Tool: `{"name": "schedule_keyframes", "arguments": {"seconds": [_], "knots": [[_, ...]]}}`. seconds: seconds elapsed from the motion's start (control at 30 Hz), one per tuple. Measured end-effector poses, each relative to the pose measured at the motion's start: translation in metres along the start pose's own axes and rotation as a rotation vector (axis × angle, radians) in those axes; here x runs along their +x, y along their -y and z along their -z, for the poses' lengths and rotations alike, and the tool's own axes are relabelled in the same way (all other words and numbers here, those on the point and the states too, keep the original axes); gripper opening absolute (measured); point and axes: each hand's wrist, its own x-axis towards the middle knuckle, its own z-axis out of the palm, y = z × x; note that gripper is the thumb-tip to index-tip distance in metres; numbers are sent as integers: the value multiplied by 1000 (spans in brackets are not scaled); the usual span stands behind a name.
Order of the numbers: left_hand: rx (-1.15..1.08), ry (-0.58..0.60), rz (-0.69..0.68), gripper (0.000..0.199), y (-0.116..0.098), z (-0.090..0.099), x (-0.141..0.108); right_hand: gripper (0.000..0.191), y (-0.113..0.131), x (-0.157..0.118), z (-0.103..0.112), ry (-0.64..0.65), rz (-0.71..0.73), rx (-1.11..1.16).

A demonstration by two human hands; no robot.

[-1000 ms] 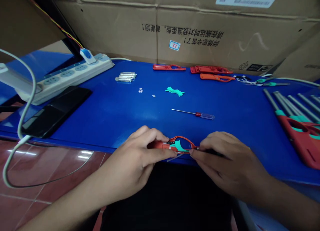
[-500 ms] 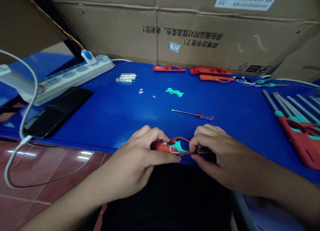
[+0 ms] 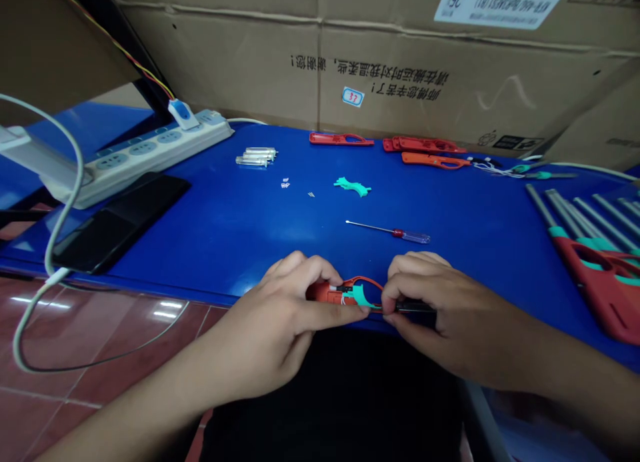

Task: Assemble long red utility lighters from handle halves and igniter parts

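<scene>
Shell [image 3: 323,292], red plastic, sits between both hands at the near edge of the table, and I can't tell whether it touches the blue top. The left hand [image 3: 283,302] is clenched around its left end, fingers over the top and thumb along the front. The right hand [image 3: 440,312] grasps a black bar [image 3: 413,307] running from the shell's right end, fingers and thumb pinched close. A green insert [image 3: 363,295] and a thin white wire [image 3: 344,300] sit in the shell.

Blue table [image 3: 200,249] carries a small screwdriver [image 3: 395,231] with a red and clear handle, just beyond the hands. Farther off lie a green plastic piece [image 3: 351,187], tiny screws [image 3: 311,195], and clear tubes [image 3: 256,156]. Along the back edge are a red shell [image 3: 339,139], a pair of red shells [image 3: 425,145], and an orange shell [image 3: 435,159]. Red handles with metal rods [image 3: 595,269] are piled at the right. To the left are a power strip [image 3: 145,152] and a black phone [image 3: 120,222]. Cardboard boxes [image 3: 400,55] stand behind the table.
</scene>
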Motion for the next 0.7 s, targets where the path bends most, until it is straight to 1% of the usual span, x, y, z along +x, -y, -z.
{"name": "schedule_keyframes", "arguments": {"seconds": [0.1, 0.2, 0.3, 0.4, 0.5, 0.6, 0.7], "knots": [[23, -3, -12, 64, -1, 0, -1, 11, -2, -3, -3, -72, 54, -2], [46, 8, -11, 60, -2, 0, -2, 12, -5, -8, -8, -134, 127, -70], [45, 5, -11, 60, -2, 0, -2, 14, -7, -13, -11, -171, 136, -98], [31, 12, -4, 63, -2, 0, -1, 15, -7, -14, -12, -169, 95, -42], [36, 17, 3, 65, -1, 1, -1, 13, -6, -11, -11, -132, 57, 1], [53, 14, -1, 64, -1, -1, -1, 12, -6, -9, -10, -109, 44, 7], [75, 5, -20, 61, 0, -2, -2, 10, -6, -8, -8, -113, 26, 28]]}}
